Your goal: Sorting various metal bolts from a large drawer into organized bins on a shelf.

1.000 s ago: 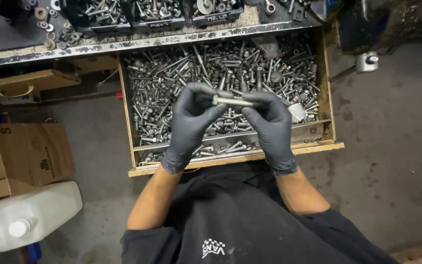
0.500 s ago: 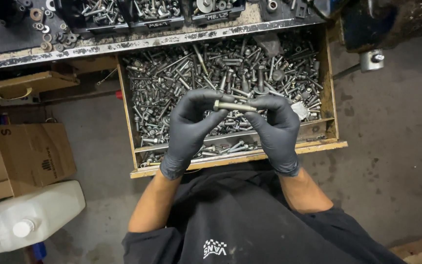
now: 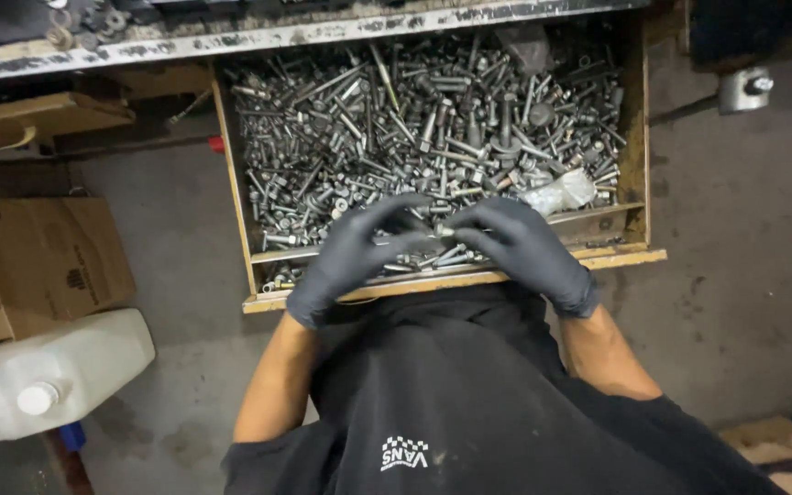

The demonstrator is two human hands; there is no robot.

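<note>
Both my hands wear black gloves and meet over the front of an open wooden drawer (image 3: 636,165) heaped with grey metal bolts (image 3: 433,128), nuts and washers. My left hand (image 3: 355,252) and my right hand (image 3: 524,247) pinch the two ends of one long metal bolt (image 3: 433,233), held level between the fingertips just above the heap. A crumpled clear plastic bag (image 3: 556,192) lies in the drawer beside my right hand.
A dirty workbench edge (image 3: 231,38) runs along the top over the drawer. A cardboard box (image 3: 43,257) and a white plastic jug (image 3: 48,380) stand on the concrete floor at left. A small metal part (image 3: 744,89) lies at upper right.
My hands have dropped with the bolt from above the middle of the heap to the drawer's front edge. The view has shifted closer to the drawer.
</note>
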